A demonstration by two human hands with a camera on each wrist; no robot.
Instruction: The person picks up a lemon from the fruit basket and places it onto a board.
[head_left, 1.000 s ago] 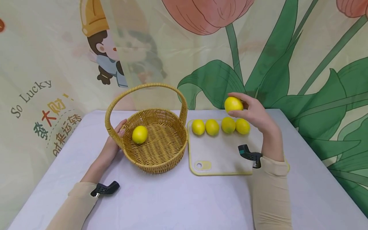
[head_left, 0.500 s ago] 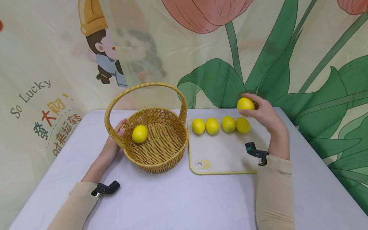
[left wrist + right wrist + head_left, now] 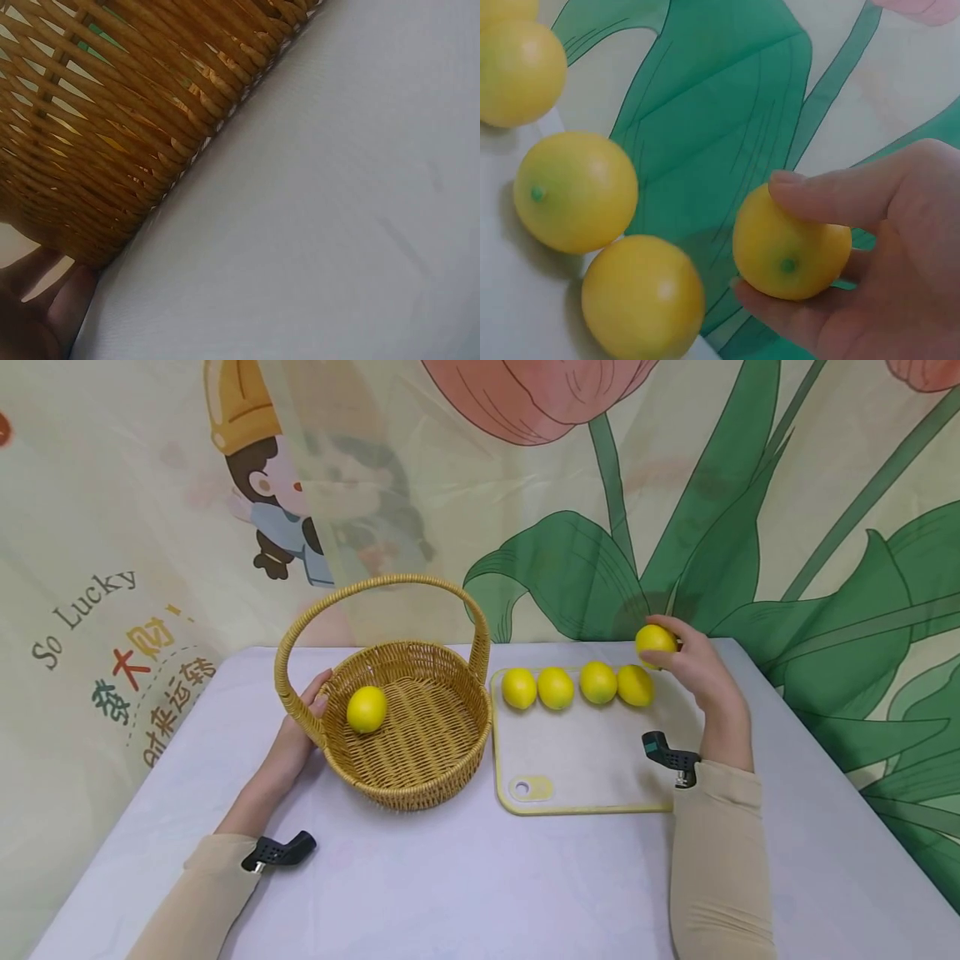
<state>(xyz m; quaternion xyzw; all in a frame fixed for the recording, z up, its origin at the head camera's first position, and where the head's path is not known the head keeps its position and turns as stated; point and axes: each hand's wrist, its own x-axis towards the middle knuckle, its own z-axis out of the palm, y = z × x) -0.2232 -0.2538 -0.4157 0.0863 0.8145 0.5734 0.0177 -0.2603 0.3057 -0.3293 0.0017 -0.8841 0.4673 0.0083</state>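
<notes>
My right hand (image 3: pixel 697 664) pinches a yellow lemon (image 3: pixel 656 645) between thumb and fingers, just above the back right part of the cutting board (image 3: pixel 585 768). In the right wrist view the held lemon (image 3: pixel 791 247) shows a green tip, close beside a lemon (image 3: pixel 643 296) in the row. Several lemons (image 3: pixel 597 682) stand in a line along the board's back edge. My left hand (image 3: pixel 294 735) holds the left side of the wicker basket (image 3: pixel 420 795) near the foot of its handle. One lemon (image 3: pixel 367 709) lies inside the basket, to the left.
A white cloth covers the table (image 3: pixel 465 885). Close behind it hangs a printed curtain (image 3: pixel 547 585) with tulips. The basket's tall arched handle (image 3: pixel 382 580) rises over its opening. Black wrist cameras (image 3: pixel 667 756) are strapped to both wrists.
My right hand has carried the lemon rightward, then slightly down toward the right end of the row. The left hand and basket stay in place.
</notes>
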